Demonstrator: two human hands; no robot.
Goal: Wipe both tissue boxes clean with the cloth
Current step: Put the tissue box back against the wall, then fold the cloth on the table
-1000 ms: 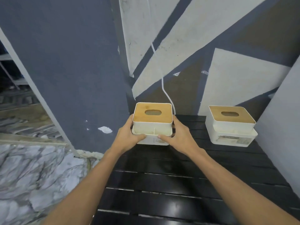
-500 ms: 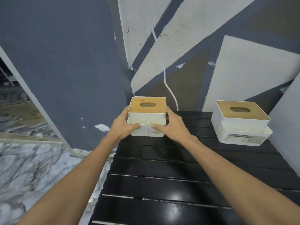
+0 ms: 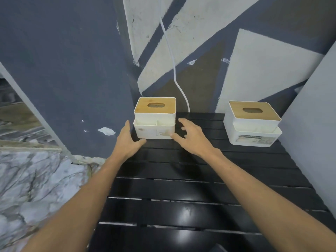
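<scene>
Two tissue boxes upright at counter back, slots facing up, long axes crosswise: left box between spread, empty left hand and right hand; right box well apart.

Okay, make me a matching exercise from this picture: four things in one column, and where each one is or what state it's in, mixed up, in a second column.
Things:
1. left tissue box
2. right tissue box
3. white cable
4. left hand

Places or states:
A. runs down the painted wall behind the table
B. open, beside the box at the wall corner
C. stands between the two hands
D. has a printed label on its front, near the table's right edge

Pairs: 1-C, 2-D, 3-A, 4-B
</scene>
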